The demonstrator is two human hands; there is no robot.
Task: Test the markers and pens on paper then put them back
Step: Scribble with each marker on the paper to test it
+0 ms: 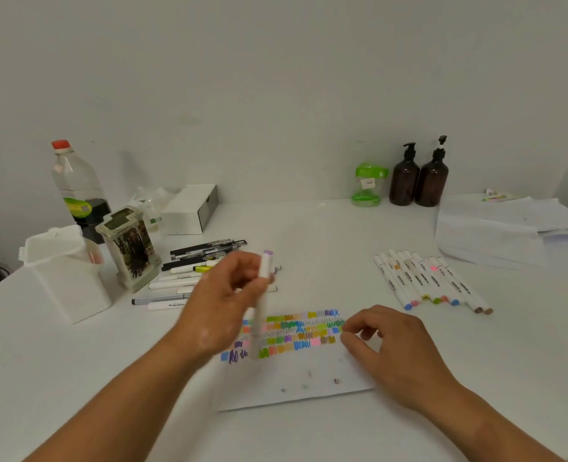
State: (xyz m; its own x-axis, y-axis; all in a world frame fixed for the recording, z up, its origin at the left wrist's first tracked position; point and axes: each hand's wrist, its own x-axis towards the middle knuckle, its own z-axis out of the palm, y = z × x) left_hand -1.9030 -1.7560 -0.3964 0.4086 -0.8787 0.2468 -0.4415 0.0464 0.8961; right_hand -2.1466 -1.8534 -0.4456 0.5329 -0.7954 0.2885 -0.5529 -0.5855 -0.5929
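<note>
A sheet of paper (296, 381) lies on the white table, covered with rows of coloured scribbles. My left hand (222, 308) grips a white marker (263, 295) with a lilac end, held nearly upright, its lower tip near the scribbles at the sheet's left. My right hand (385, 341) rests on the paper's right side, fingers loosely curled; whether it pinches a small cap I cannot tell. A row of white markers (432, 281) with coloured ends lies to the right. A pile of pens and markers (192, 271) lies to the left, behind my left hand.
A white holder (66, 271) and a clear pen case (131, 248) stand at the left, with a bottle (76, 185) and a white box (192, 208) behind. Two brown pump bottles (419, 178), a green jar (367, 185) and stacked paper (502, 228) sit at the back right.
</note>
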